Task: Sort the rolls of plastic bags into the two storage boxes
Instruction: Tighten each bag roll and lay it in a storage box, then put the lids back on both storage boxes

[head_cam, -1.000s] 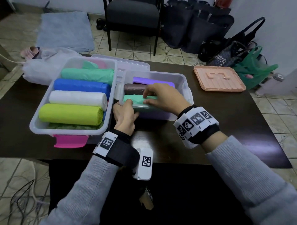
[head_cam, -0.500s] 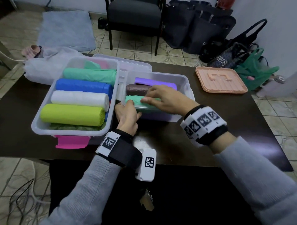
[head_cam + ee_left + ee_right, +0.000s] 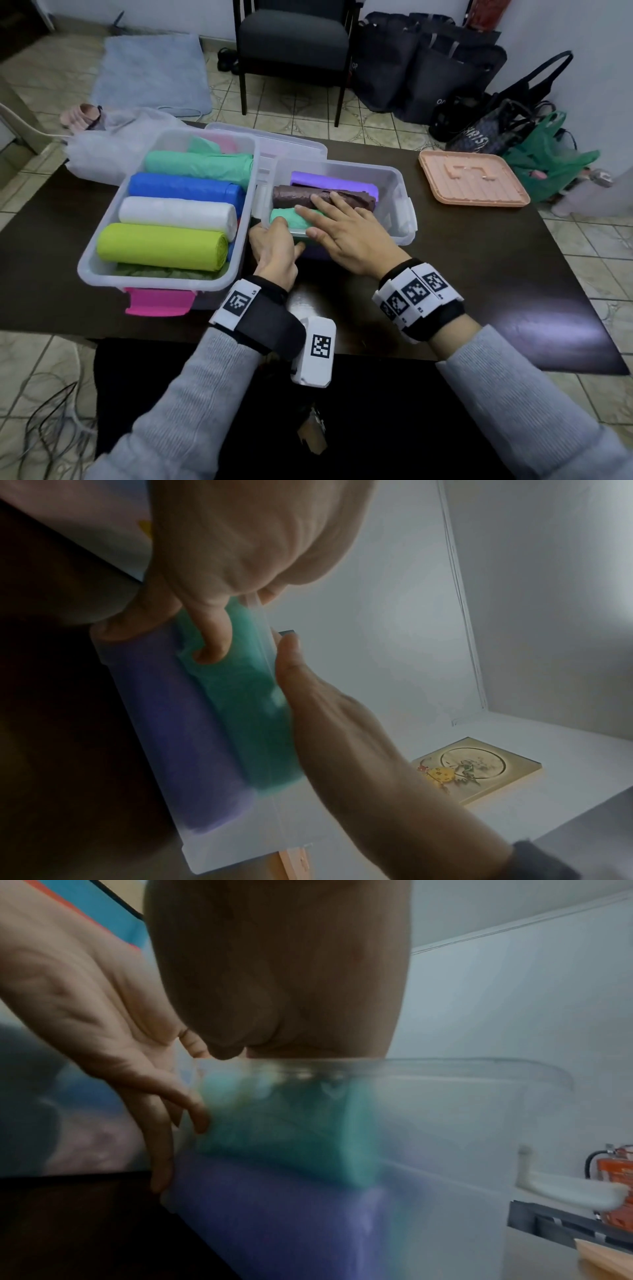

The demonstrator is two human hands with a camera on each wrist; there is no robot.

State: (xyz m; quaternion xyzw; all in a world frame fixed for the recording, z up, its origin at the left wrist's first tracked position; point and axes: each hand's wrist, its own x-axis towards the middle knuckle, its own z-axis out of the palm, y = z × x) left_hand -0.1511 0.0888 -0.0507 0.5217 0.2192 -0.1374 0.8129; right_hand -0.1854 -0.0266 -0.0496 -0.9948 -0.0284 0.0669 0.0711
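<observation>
**Green roll pressed into the smaller box**

Right hand (image 3: 349,236) laid flat, fingers straight, over the small green roll (image 3: 286,217) at the near side of the smaller storage box (image 3: 402,205), palm resting on the near rim; grip open, nothing clutched. Left hand (image 3: 275,248) at the box's near left corner, fingers curled over the rim onto the end of the same roll, thumb against the outer wall (image 3: 212,639). Beneath the green roll, a purple roll (image 3: 178,731) seen through the wall. Behind it a brown roll (image 3: 298,197), then another purple one (image 3: 329,181). Larger storage box (image 3: 102,260) just to the left, holding yellow-green (image 3: 161,246), white (image 3: 176,214), blue (image 3: 185,188) and mint (image 3: 198,164) rolls side by side. Both boxes on the dark surface (image 3: 479,260), peach lid (image 3: 474,180) well to the right
</observation>
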